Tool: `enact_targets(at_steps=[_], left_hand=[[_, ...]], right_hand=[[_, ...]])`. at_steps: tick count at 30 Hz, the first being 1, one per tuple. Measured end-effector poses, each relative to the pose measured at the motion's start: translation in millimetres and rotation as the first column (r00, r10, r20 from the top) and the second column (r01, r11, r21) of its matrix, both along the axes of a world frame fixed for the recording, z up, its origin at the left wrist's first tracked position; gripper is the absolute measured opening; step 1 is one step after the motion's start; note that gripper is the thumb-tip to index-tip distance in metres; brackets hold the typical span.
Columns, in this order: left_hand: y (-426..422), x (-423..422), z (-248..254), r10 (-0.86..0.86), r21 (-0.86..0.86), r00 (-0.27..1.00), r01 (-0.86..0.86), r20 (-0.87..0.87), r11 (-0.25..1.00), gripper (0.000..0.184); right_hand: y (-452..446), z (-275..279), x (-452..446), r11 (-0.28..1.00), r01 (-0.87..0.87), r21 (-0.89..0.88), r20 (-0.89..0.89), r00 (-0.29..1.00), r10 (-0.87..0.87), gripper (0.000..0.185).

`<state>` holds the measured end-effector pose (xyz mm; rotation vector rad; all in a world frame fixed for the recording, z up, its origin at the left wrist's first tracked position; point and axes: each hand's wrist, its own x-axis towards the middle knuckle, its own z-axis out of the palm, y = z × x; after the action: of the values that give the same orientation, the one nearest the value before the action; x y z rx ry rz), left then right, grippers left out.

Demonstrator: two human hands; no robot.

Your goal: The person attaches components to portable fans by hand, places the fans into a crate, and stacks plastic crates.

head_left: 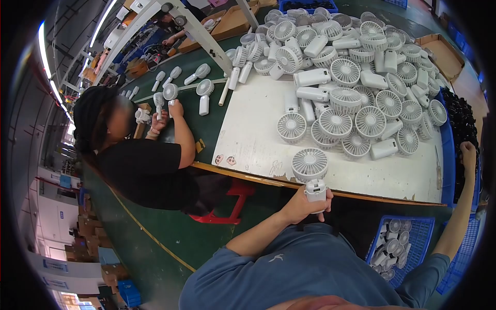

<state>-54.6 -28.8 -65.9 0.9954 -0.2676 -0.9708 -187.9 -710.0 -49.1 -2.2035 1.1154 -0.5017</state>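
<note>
My left hand (300,204) is wrapped round the handle of a white handheld fan (310,164). The fan's round grille points away from me, over the near edge of the white table. Far to the right, my right hand (468,154) reaches into a blue bin (448,150) of tangled black pieces (459,116), too small to name. Its fingers look pinched together at the pile; what they hold is hidden. A large heap of white handheld fans (345,71) covers the far part of the table, just beyond the held fan.
A blue crate (426,230) with more fans stands below the table edge. At left a co-worker (137,160) handles a fan beside a green work surface (206,134) with several fans. A red stool (227,206) is under the co-worker. A screwdriver-like tool (438,168) lies at the table's right.
</note>
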Motion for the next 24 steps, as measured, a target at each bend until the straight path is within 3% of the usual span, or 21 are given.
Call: enact_targets(at_steps=[4, 6, 7, 9, 11, 13, 14, 15, 17, 19, 22, 24], left_hand=[[0.5, -0.6, -1.8, 0.004, 0.003, 1.0, -0.004, 0.0, 1.0, 0.023], [-0.7, -0.5, -1.1, 0.015, 0.028, 0.999, -0.016, 0.034, 0.999, 0.024], [-2.6, 0.1, -0.7, 0.016, 0.027, 0.999, -0.017, 0.034, 0.999, 0.024], [-7.9, -1.4, 0.0, 0.003, 0.102, 0.988, -0.019, 0.157, 0.995, 0.025], [-20.5, -8.1, 8.7, 0.016, 0.127, 0.983, -0.04, 0.184, 0.991, 0.027], [-35.3, -12.6, 12.1, 0.03, 0.15, 0.976, -0.063, 0.215, 0.987, 0.028], [-43.0, -13.6, 11.1, 0.082, 0.097, 0.865, -0.148, 0.496, 0.984, 0.03], [-47.1, -14.4, 12.4, 0.13, 0.021, 0.672, -0.212, 0.729, 0.977, 0.031], [-45.9, -15.3, 14.6, 0.1, 0.035, 0.622, -0.202, 0.776, 0.979, 0.032], [-43.6, -17.3, 0.0, 0.053, 0.044, 0.511, -0.175, 0.858, 0.984, 0.033], [-43.3, -21.9, -4.0, 0.085, 0.058, 0.585, -0.221, 0.807, 0.974, 0.032], [-46.6, -24.0, 0.2, 0.201, 0.035, 0.637, -0.337, 0.744, 0.941, 0.027]], right_hand=[[-0.1, 6.5, -1.0, 0.999, 0.003, 0.05, 0.144, 0.99, -0.01, 0.016], [10.9, 13.4, -0.7, 0.99, 0.005, 0.138, 0.38, 0.923, -0.057, 0.02], [37.4, 23.8, 5.5, 0.991, 0.003, 0.137, 0.381, 0.923, -0.055, 0.02], [136.5, 55.8, 23.0, 0.965, -0.204, 0.164, 0.526, 0.846, 0.089, 0.018], [259.9, 81.4, 39.3, 0.898, -0.366, 0.244, 0.556, 0.811, 0.179, 0.015], [341.2, 67.6, 42.7, 0.791, -0.49, 0.366, 0.501, 0.82, 0.277, 0.007], [376.3, 57.6, 42.8, 0.656, -0.588, 0.472, 0.569, 0.772, 0.283, 0.007], [403.0, 55.2, 41.7, 0.586, -0.572, 0.575, 0.495, 0.813, 0.307, 0.009], [435.1, 31.3, 41.0, 0.362, -0.644, 0.674, 0.582, 0.765, 0.276, 0.012], [458.4, 18.3, 43.9, 0.27, -0.646, 0.714, 0.636, 0.76, 0.138, 0.01], [463.6, 0.5, 41.6, 0.245, -0.633, 0.735, 0.629, 0.771, 0.105, 0.015], [474.8, -1.6, 42.7, 0.566, -0.676, 0.472, 0.725, 0.663, 0.187, 0.02]])
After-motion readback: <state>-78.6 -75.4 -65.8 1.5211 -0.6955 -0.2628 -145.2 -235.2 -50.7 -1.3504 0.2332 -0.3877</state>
